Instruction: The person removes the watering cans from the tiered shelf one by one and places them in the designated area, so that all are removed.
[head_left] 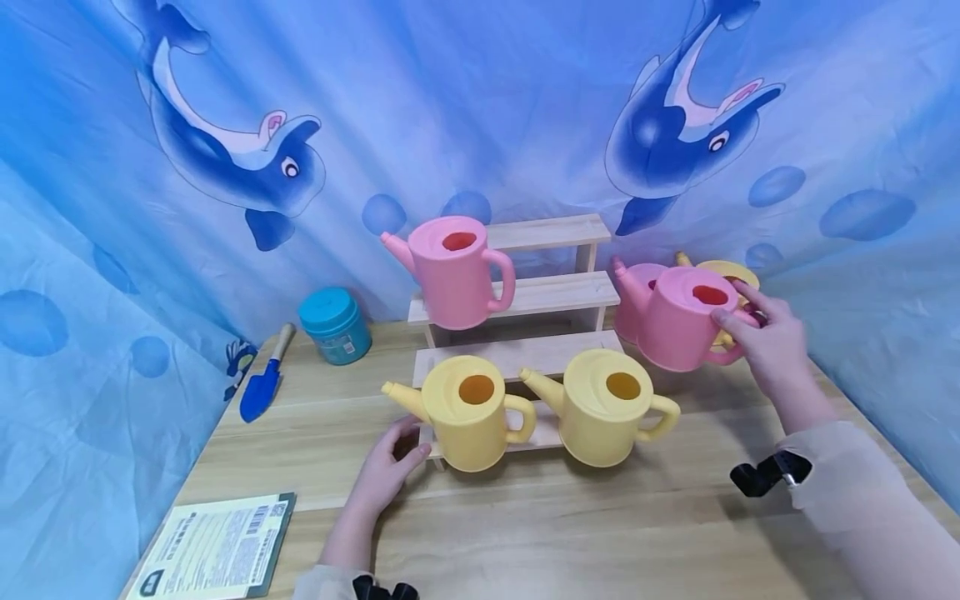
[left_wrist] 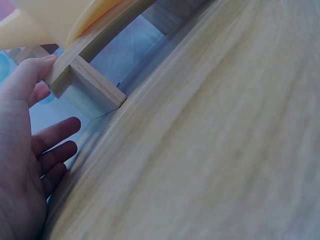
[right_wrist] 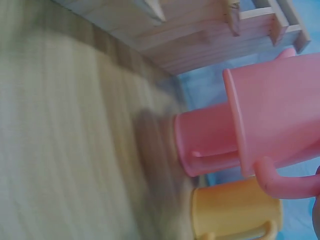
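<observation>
- Right hand (head_left: 776,333): fingers closed around the upper handle (head_left: 726,357) of a pink watering can (head_left: 675,329); grip narrow, can held clear of the table (head_left: 562,533).
- Left hand (head_left: 386,471): thumb and forefinger lightly pinch the left end of the lowest step (head_left: 543,429) of a wooden rack (head_left: 517,358); other three fingers loose, off the wood.
- Risk, judged: with the hold on one side only, the can could tip spout-down if the fingers slacken.
- Risk, judged: a low or sideways swing could knock the standing pink can (right_wrist: 207,132) or standing yellow can (right_wrist: 235,202) just beyond. Contact between them: cannot tell.
- Risk, judged: a tug by the left hand could shake the rack and topple its cans.
- Can relative to grip: body to the left of the right hand, spout pointing left and far, roughly upright; just right of the rack.
- On the rack: left yellow can (head_left: 468,433) and right yellow can (head_left: 600,429) on the lowest step; upper pink can (head_left: 453,287) higher, at left, apparently second step from top.
- Farther left: blue tub (head_left: 335,327), trowel (head_left: 262,392); near left, printed booklet (head_left: 217,550).
</observation>
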